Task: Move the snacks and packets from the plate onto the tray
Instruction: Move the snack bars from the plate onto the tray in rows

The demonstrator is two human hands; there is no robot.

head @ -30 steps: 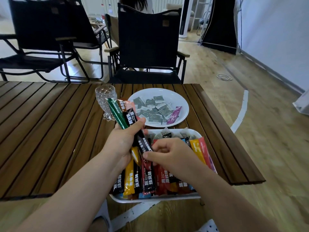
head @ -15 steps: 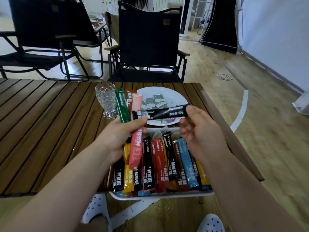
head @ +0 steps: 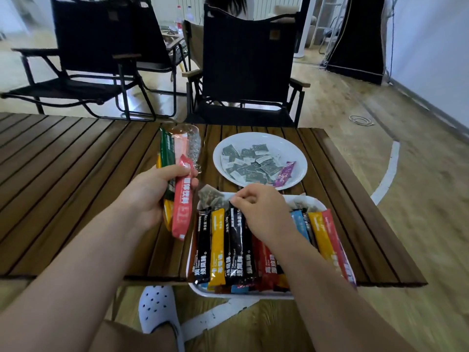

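Two bare forearms reach in from the near edge, above a white clog [head: 157, 309] on the floor. Nearest on the slatted wooden worktop [head: 76, 179] sits the white tray [head: 243, 293], overhanging the front edge and packed with stick packets laid side by side: black, yellow, red, blue, orange. The right hand [head: 264, 212] rests over the tray's far half, fingertips pinched narrowly on the top end of a black stick packet [head: 234, 250] that lies among the others. To the left of the tray, the left hand [head: 152, 196] keeps a closed grip around a bunch of sticks held upright: a red-pink packet [head: 183, 207] in front, a green packet [head: 167, 151] and a yellow one behind. A clear textured glass [head: 193, 148] stands just behind that bunch. Beyond the tray, the white plate [head: 294, 151] carries a heap of small grey-green sachets [head: 251, 165] and one purple packet [head: 285, 174] near its right rim. Farther off stand black folding chairs [head: 246, 62].
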